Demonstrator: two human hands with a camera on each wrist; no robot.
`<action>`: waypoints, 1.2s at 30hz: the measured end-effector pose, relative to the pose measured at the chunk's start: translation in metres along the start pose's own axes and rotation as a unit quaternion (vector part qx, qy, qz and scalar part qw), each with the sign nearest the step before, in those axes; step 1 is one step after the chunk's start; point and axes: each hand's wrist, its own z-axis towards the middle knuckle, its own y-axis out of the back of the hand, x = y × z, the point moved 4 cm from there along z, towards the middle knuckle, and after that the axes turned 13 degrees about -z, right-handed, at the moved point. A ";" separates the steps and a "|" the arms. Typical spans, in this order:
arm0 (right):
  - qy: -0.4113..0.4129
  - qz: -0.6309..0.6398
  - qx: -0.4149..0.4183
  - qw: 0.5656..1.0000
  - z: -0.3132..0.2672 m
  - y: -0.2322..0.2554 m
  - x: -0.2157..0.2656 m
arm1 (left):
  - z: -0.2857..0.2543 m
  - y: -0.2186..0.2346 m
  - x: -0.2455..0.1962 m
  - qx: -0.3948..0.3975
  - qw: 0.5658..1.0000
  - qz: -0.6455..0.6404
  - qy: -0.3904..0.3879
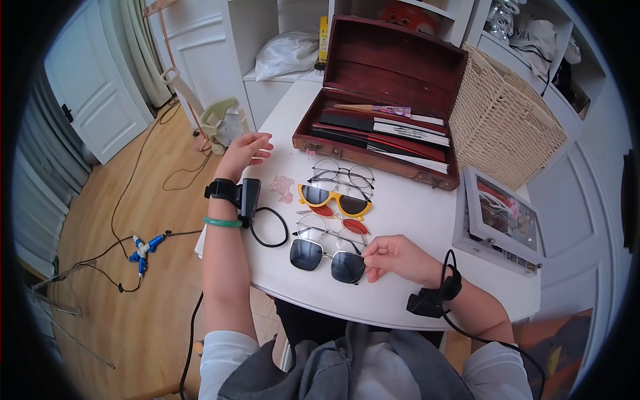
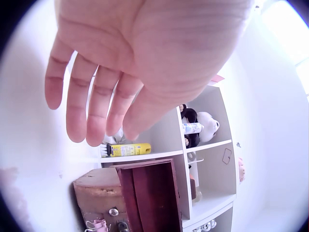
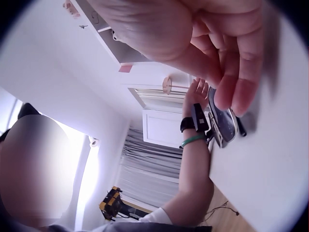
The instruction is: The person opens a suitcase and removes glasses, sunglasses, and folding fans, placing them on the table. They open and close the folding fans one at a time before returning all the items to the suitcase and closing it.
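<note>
Dark square sunglasses (image 1: 307, 255) lie nearest the table's front edge, lenses toward the person. My right hand (image 1: 400, 260) pinches them at their right end, thumb and fingertips at the lens edge. In the right wrist view the sunglasses (image 3: 223, 121) show beside the fingertips. Behind them, in a column, are clear glasses (image 1: 311, 227), red-lensed glasses (image 1: 355, 227), yellow-framed sunglasses (image 1: 347, 203) and thin-rimmed clear glasses (image 1: 344, 172). My left hand (image 1: 248, 155) is raised by the table's left side, holding nothing; its fingers (image 2: 97, 113) extend loosely in the left wrist view.
An open dark-red wooden chest (image 1: 393, 57) with folding fans (image 1: 410, 137) stands at the table's back. A white display box (image 1: 500, 213) is at the right, before a wicker basket (image 1: 507, 117). Black cables (image 1: 270, 227) hang from the wrist cameras; a blue-white power splitter (image 1: 143, 250) lies on the floor.
</note>
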 end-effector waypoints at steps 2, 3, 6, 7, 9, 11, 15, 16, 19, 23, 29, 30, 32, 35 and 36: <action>-0.006 -0.045 0.003 0.999 0.002 -0.004 -0.003 | 0.003 0.003 0.005 -0.003 1.000 -0.002 0.004; -0.006 -0.044 0.004 0.999 0.003 -0.004 -0.003 | 0.003 0.004 0.005 -0.003 1.000 -0.002 0.004; -0.017 -0.053 -0.016 0.998 0.004 -0.002 -0.004 | 0.005 0.005 0.008 -0.008 1.000 -0.005 0.006; -0.018 -0.042 -0.022 0.999 0.005 0.000 -0.005 | 0.005 0.005 0.007 -0.006 1.000 -0.006 0.002; -0.019 -0.031 -0.027 0.999 0.007 0.001 -0.007 | 0.005 0.005 0.007 -0.004 1.000 -0.007 0.000; -0.018 -0.014 -0.032 0.999 0.009 0.001 -0.009 | 0.005 0.005 0.007 -0.008 1.000 -0.005 -0.002; -0.026 -0.013 -0.034 0.999 0.007 0.000 -0.005 | 0.005 0.005 0.007 -0.009 1.000 -0.003 -0.002; -0.029 -0.018 -0.037 0.999 0.006 0.000 -0.002 | 0.006 0.005 0.008 -0.009 1.000 -0.002 -0.001; -0.032 -0.029 -0.040 0.998 0.006 0.002 -0.003 | 0.006 0.005 0.008 -0.008 1.000 0.001 0.000; -0.024 -0.056 -0.048 0.997 0.004 0.007 -0.004 | 0.005 0.004 0.008 -0.006 1.000 0.002 0.002; -0.010 -0.097 -0.073 0.993 0.003 0.018 -0.003 | 0.000 -0.002 0.003 0.023 0.999 0.046 0.014; -0.009 -0.097 -0.073 0.993 0.003 0.019 -0.002 | -0.001 -0.002 0.001 0.023 0.999 0.046 0.014; -0.020 -0.129 -0.014 0.991 0.001 0.014 -0.001 | -0.005 -0.010 -0.001 0.127 0.988 0.080 0.024; -0.018 -0.154 0.040 0.987 0.001 0.011 -0.006 | -0.020 -0.031 -0.008 0.247 0.968 0.024 0.041; -0.018 -0.153 0.040 0.987 0.002 0.012 -0.006 | -0.023 -0.036 -0.010 0.247 0.968 0.025 0.041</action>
